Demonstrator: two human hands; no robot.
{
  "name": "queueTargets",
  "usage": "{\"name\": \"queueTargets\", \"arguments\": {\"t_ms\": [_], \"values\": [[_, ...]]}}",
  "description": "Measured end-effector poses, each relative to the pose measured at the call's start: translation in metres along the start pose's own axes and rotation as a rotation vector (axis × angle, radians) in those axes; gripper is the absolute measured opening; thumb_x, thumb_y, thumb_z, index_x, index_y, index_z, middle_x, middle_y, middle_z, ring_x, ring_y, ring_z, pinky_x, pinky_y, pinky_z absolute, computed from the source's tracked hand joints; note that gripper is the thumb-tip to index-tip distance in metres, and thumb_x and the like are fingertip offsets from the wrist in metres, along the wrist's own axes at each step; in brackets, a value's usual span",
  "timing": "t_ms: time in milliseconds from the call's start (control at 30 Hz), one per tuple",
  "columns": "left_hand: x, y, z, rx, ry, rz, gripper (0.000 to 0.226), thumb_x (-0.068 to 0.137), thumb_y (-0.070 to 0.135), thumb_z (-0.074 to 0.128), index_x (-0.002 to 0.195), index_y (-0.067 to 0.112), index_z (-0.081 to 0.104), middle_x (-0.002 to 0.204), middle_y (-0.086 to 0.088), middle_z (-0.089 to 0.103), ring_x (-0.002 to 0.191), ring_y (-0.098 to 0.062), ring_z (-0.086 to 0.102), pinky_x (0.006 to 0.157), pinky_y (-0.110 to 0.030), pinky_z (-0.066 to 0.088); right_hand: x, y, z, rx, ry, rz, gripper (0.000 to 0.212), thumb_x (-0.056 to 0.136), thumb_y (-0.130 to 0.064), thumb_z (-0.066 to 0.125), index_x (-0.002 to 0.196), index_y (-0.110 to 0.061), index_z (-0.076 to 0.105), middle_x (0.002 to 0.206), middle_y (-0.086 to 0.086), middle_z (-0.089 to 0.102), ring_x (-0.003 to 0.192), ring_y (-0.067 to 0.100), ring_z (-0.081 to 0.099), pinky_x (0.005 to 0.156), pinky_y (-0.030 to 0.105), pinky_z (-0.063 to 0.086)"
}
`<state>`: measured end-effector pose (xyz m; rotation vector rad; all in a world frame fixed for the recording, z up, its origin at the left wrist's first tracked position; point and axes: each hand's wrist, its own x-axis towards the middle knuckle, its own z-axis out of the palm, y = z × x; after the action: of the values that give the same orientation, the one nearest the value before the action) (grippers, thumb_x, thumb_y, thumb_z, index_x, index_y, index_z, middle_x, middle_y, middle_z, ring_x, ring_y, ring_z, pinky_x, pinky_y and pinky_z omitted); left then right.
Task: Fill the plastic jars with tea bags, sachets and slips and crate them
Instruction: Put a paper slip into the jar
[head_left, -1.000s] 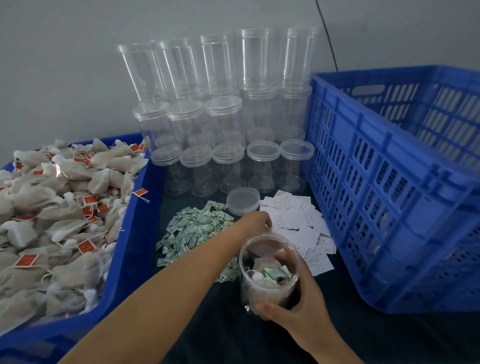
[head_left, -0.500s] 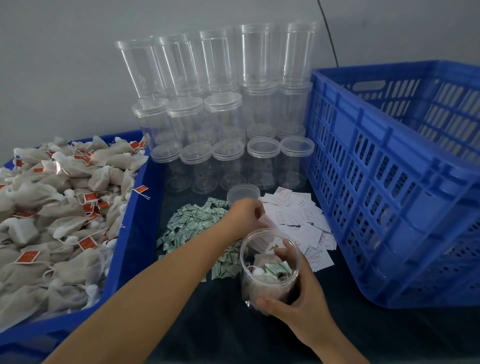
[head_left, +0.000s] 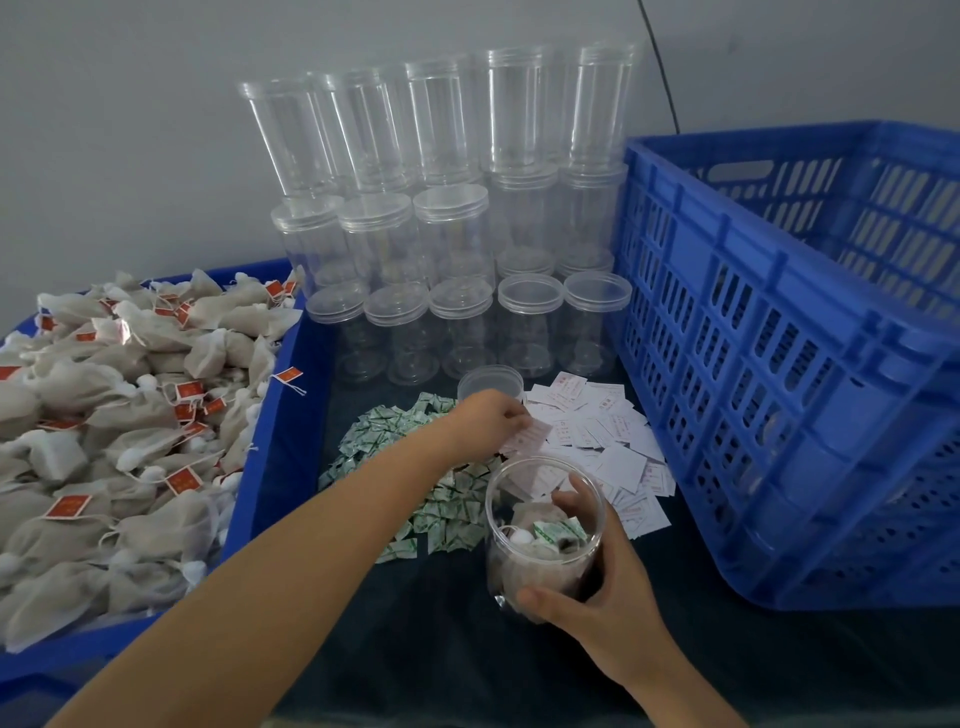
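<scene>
At lower centre of the frame, on the dark worktop (head_left: 415, 649) below a grey wall (head_left: 130, 130), the right hand (head_left: 608, 613) grips the open jar (head_left: 543, 525); just above, the left hand (head_left: 493, 415) pinches a white slip (head_left: 530, 434).

A single head-worn view looks forward and down from above the table (head_left: 415, 665), close over both forearms. It faces a grey wall (head_left: 130, 130) behind stacked jars (head_left: 447, 234). A tray (head_left: 270, 467) of tea bags fills the left edge and a blue crate (head_left: 779, 364) the right, its far side cut off.
</scene>
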<state>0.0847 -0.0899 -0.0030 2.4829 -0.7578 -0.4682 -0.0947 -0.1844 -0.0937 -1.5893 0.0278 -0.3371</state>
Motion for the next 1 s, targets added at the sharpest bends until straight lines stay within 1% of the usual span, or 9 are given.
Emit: {"name": "queueTargets", "arguments": {"t_ms": [133,233,333,433,533,667,800,867,1000], "values": [[-0.017,0.007,-0.028,-0.166,0.036,-0.021,0.018,0.095,0.004,0.048,0.09,0.012,0.063,0.078,-0.002,0.062,0.049,0.004,0.057,0.045,-0.009,0.041,0.001,-0.002,0.0,0.011,-0.013,-0.013,0.096,0.049,-0.038,0.088,0.134,-0.033,0.046,0.13,0.002,0.057,0.117,-0.001,0.059,0.089,0.011,0.047],[-0.037,0.016,-0.046,-0.386,0.054,0.005,0.02,0.09,0.0,0.058,0.082,0.018,0.063,0.082,0.0,0.067,0.06,0.001,0.064,0.057,-0.011,0.05,0.001,-0.003,0.001,0.004,-0.018,-0.019,0.094,0.05,-0.04,0.087,0.133,-0.032,0.045,0.13,0.003,0.057,0.116,-0.002,0.058,0.09,0.01,0.045],[-0.06,0.024,-0.058,-0.392,0.052,0.032,0.015,0.084,0.003,0.068,0.084,0.017,0.063,0.085,-0.004,0.072,0.064,-0.003,0.067,0.06,-0.014,0.052,0.001,-0.003,0.001,-0.005,-0.016,-0.009,0.097,0.048,-0.043,0.087,0.134,-0.033,0.044,0.131,-0.002,0.056,0.116,-0.005,0.056,0.09,0.008,0.044],[-0.083,0.032,-0.063,-0.335,-0.002,0.069,0.012,0.083,0.009,0.071,0.082,0.018,0.063,0.085,-0.005,0.074,0.07,-0.012,0.069,0.062,-0.018,0.056,0.0,0.0,0.0,-0.01,-0.017,0.003,0.102,0.047,-0.044,0.088,0.138,-0.035,0.041,0.133,-0.004,0.055,0.121,-0.002,0.054,0.095,0.011,0.044],[-0.099,0.039,-0.057,-0.216,-0.081,0.09,0.004,0.086,0.017,0.068,0.084,0.018,0.066,0.084,-0.002,0.074,0.077,-0.016,0.07,0.07,-0.022,0.057,0.001,0.002,0.0,-0.013,-0.018,-0.005,0.1,0.052,-0.032,0.092,0.139,-0.032,0.042,0.134,-0.005,0.057,0.125,0.005,0.055,0.102,0.024,0.047],[-0.102,0.046,-0.037,0.025,-0.071,0.186,0.002,0.087,0.024,0.066,0.086,0.023,0.068,0.081,0.011,0.07,0.072,0.002,0.062,0.065,-0.01,0.049,0.0,0.001,0.001,-0.011,-0.016,0.005,0.098,0.05,-0.042,0.089,0.136,-0.036,0.043,0.134,-0.013,0.056,0.124,-0.004,0.053,0.097,0.013,0.045],[-0.099,0.054,-0.02,0.194,-0.019,0.315,0.009,0.089,0.02,0.063,0.093,0.017,0.071,0.077,0.015,0.057,0.067,0.007,0.052,0.064,-0.004,0.039,0.0,0.001,0.001,-0.002,-0.009,-0.005,0.098,0.05,-0.041,0.088,0.137,-0.037,0.043,0.132,-0.006,0.059,0.124,0.005,0.056,0.096,0.02,0.049],[-0.096,0.057,-0.015,0.268,-0.005,0.351,0.012,0.089,0.02,0.062,0.095,0.016,0.071,0.082,0.012,0.06,0.071,0.0,0.051,0.066,-0.009,0.04,0.001,0.0,0.001,-0.002,0.001,-0.02,0.093,0.053,-0.037,0.089,0.136,-0.033,0.046,0.128,-0.01,0.063,0.122,0.007,0.059,0.092,0.017,0.049],[-0.092,0.061,-0.008,0.434,-0.008,0.355,0.018,0.09,0.019,0.057,0.102,0.017,0.07,0.101,0.001,0.066,0.093,-0.017,0.058,0.08,-0.036,0.05,0.002,-0.002,0.002,-0.001,0.01,-0.027,0.089,0.058,-0.031,0.088,0.137,-0.027,0.047,0.127,-0.019,0.063,0.12,0.002,0.059,0.09,0.012,0.048]]}}
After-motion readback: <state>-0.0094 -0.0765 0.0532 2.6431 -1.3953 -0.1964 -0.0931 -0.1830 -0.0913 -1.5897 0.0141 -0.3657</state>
